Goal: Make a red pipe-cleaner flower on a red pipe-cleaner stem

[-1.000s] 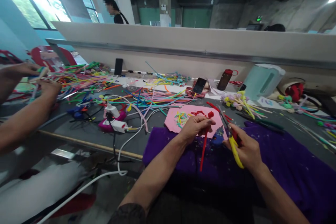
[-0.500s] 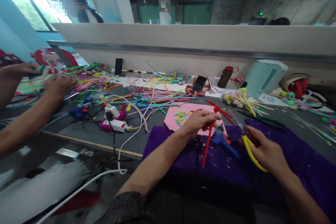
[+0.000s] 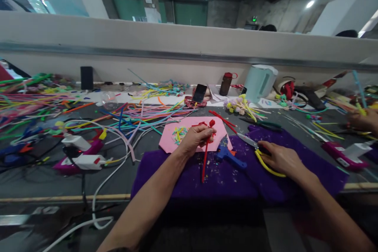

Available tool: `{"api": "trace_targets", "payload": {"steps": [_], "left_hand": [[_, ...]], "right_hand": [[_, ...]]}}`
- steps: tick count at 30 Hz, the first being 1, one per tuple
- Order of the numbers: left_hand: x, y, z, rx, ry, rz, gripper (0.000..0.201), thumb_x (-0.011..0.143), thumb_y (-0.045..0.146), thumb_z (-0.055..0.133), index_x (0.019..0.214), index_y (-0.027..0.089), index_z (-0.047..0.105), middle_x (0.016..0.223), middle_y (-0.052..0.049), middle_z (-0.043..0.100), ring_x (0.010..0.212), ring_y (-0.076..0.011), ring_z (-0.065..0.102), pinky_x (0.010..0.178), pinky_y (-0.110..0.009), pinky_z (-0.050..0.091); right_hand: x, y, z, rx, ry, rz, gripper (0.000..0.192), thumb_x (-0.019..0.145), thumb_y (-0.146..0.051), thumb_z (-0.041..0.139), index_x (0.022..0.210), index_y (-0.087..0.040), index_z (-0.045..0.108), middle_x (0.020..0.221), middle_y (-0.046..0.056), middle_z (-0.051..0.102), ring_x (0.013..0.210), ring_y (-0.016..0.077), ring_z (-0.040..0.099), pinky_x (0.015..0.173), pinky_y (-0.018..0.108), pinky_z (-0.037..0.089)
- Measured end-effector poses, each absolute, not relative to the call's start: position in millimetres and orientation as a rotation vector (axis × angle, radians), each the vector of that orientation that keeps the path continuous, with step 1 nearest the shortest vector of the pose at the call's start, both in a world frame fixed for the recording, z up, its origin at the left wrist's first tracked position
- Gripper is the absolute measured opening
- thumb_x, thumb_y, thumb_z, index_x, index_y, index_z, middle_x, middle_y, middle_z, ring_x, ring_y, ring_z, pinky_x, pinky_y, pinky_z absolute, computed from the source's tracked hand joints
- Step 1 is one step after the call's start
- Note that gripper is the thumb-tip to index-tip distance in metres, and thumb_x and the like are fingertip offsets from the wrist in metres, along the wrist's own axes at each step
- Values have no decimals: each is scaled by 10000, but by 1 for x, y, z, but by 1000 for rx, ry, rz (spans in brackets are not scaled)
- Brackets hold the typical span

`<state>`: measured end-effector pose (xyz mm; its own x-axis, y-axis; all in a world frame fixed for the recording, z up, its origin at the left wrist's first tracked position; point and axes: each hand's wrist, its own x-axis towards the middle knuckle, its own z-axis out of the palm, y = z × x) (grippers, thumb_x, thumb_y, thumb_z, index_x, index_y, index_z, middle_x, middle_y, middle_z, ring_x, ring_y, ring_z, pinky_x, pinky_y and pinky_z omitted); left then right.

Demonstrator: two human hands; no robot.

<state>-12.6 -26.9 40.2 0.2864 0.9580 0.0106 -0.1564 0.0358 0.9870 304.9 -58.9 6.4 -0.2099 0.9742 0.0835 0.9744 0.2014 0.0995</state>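
My left hand (image 3: 195,138) pinches a red pipe cleaner (image 3: 205,156) near its curled top, and the stem hangs down over the purple cloth (image 3: 224,177). My right hand (image 3: 280,158) rests on the cloth, closed on yellow-handled scissors (image 3: 260,153) whose blades point left toward a blue glue gun (image 3: 228,153) lying between my hands. A pink sheet (image 3: 177,143) with small coloured clippings lies just beyond my left hand.
Heaps of coloured pipe cleaners (image 3: 141,112) cover the dark table. Purple-and-white glue guns (image 3: 79,157) with cables lie at left, another glue gun (image 3: 339,153) at right. A phone (image 3: 200,93), brown bottle (image 3: 226,83) and pale kettle (image 3: 260,80) stand at the back. Another person's hand (image 3: 362,120) is at far right.
The view has swung right, so the person at left has left the picture. My right hand has lowered the scissors onto the cloth. My left hand still holds the red pipe cleaner.
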Motion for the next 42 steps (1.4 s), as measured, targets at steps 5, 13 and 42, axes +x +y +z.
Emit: {"api": "trace_targets", "payload": {"steps": [5,13,42], "left_hand": [[-14,-32,43,1275,864,1045,296,682,374,640,797,101,659,541,-13,574,383,-29,367,377,-177,214],[-12,-35,41,1258,783,968,283,716,368,610,797,101,659,533,-19,583,369,-26,378,362,-170,208],[-14,-36,40,1176,792,953,357,691,430,619,812,95,653,508,-11,577,332,-30,362,336,-172,193]], "right_hand": [[288,-64,21,-2025,-2503,-319,429,787,-381,448,1201,-280,499,901,92,659,750,229,631,546,269,393],[273,-67,44,-1881,-2380,-273,298,802,-378,474,1032,-249,612,835,71,663,680,200,622,549,271,407],[156,-4,60,-762,-1713,1291,249,698,-279,610,881,-123,672,623,-12,571,438,46,419,418,188,340]]}}
